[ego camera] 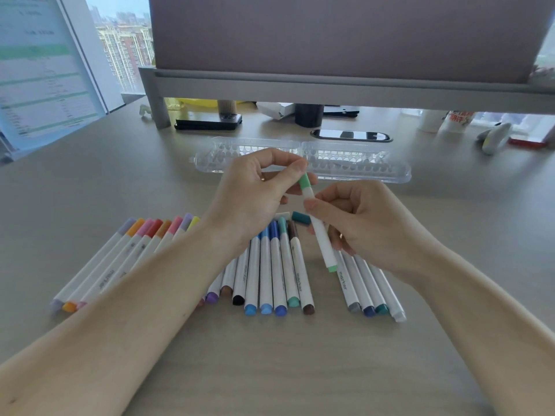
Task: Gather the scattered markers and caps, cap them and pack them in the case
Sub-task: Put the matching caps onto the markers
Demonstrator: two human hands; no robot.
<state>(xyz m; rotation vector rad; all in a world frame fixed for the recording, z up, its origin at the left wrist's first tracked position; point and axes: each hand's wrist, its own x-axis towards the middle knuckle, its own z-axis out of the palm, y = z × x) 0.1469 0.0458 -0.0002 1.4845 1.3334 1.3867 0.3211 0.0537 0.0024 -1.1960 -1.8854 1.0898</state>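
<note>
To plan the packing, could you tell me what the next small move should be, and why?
Probably press the mint cap home: the left hand pinches it at the tip of the white marker, whose barrel the right hand grips. The clear case beyond lies open for it afterwards.

The marker (319, 235) in the fingers (300, 166) is white, its cap (304, 180) mint-green. Just below them lies a teal cap (301, 218).

Left hand (249, 199) on mint cap (304, 180), right hand (360, 217) on marker (322, 244) — case (360, 163) behind
</note>
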